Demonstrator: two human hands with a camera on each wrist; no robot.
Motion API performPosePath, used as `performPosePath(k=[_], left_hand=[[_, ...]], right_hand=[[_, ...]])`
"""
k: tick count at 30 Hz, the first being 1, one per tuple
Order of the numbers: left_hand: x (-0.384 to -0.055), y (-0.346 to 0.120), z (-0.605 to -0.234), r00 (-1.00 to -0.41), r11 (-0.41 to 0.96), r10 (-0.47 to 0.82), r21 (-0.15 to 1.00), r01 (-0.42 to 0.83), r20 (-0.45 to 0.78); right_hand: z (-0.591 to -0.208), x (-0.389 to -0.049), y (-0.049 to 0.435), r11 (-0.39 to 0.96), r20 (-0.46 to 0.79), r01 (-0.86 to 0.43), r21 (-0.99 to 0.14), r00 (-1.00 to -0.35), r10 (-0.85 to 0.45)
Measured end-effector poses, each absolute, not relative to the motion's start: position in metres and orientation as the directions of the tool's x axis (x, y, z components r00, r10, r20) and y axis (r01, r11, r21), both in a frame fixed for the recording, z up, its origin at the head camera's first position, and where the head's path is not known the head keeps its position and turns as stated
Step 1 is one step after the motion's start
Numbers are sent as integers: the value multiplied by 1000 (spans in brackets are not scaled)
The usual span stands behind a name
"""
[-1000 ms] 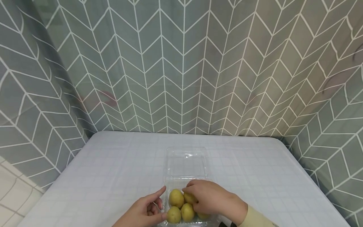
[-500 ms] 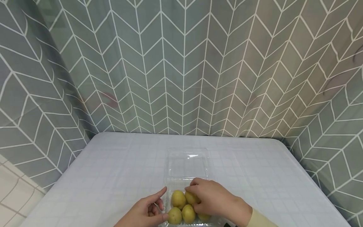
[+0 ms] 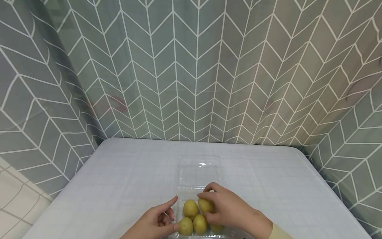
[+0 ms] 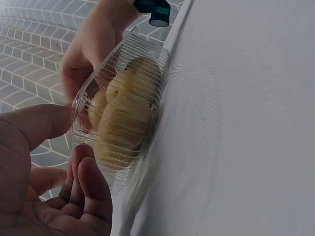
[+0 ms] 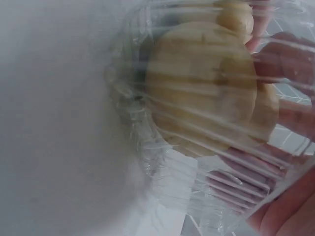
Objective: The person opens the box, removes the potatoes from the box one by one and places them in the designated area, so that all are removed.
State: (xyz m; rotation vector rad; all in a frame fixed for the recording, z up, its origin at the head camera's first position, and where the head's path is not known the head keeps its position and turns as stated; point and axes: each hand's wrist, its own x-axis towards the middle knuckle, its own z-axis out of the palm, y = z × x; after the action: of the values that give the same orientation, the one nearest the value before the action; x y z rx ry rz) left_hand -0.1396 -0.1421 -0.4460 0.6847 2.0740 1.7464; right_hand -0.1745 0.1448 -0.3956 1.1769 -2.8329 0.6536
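A clear plastic clamshell box (image 3: 187, 193) with its lid (image 3: 199, 174) folded back flat holds several round, smooth yellow fruits (image 3: 190, 208). My right hand (image 3: 232, 206) reaches in from the right and grips the far-right fruit (image 3: 206, 205) between thumb and fingers. At the box's left side, my left hand (image 3: 153, 221) keeps its index finger straight toward the far corner. In the left wrist view its thumb (image 4: 47, 125) touches the rim, while its other fingers bend loosely beside the ribbed wall. The right wrist view looks through that clear plastic at a fruit (image 5: 202, 88).
The box stands on a table (image 3: 134, 172) with a white cloth, near the front edge. Grey curtains (image 3: 191, 66) with white lines hang behind and at both sides. A dark device (image 4: 158, 14) sits on the right wrist.
My right hand has risen a little and shifted away from me with its fruit, which shows more between the fingers. The left hand stays at the box's side. The head view has shifted slightly.
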Motion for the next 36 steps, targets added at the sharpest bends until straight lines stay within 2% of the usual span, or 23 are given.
performPosePath(k=[6, 18, 36], left_hand=[[-140, -143, -448, -822, 130, 567, 979, 160, 59], [-140, -142, -447, -830, 142, 558, 983, 117, 18], [-139, -141, -445, -829, 125, 559, 987, 104, 17]], right_hand=[[-398, -175, 148, 608, 249, -697, -381, -710, -659], [-402, -179, 158, 544, 360, -692, -475, -716, -597], [-397, -180, 188, 583, 386, -602, -545, -798, -463]])
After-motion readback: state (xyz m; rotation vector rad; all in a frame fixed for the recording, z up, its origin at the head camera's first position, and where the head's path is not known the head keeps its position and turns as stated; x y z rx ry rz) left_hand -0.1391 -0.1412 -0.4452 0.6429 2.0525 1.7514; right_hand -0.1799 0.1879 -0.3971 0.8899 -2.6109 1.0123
